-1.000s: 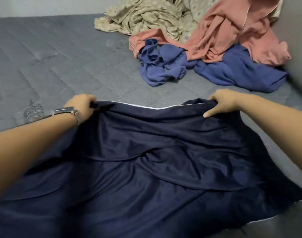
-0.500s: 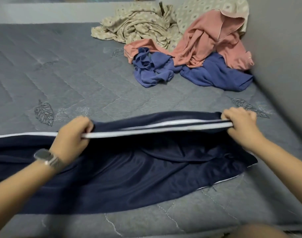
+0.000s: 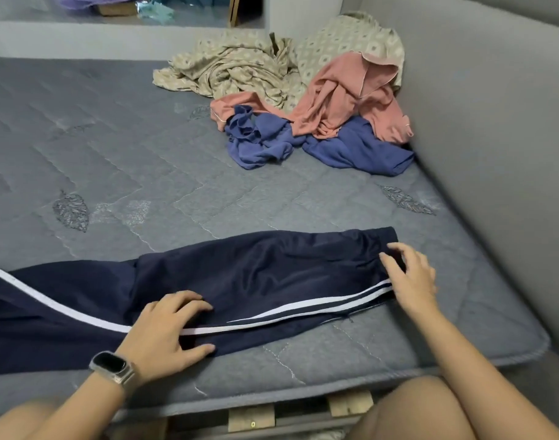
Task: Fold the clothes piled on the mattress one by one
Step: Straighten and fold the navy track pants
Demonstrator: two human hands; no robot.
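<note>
A pair of navy blue track trousers with white side stripes (image 3: 256,277) lies flat along the near edge of a grey quilted mattress (image 3: 113,147). The left hand (image 3: 163,331), a watch on its wrist, presses flat on the trousers' middle; the right hand (image 3: 410,277) rests with spread fingers at their right end. A pile of beige, pink and blue clothes (image 3: 303,100) sits in the far corner.

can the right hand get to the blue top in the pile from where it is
Probably yes: bare mattress lies between the right hand and the blue top, with nothing in the way, though it looks like a forward lean.
</note>
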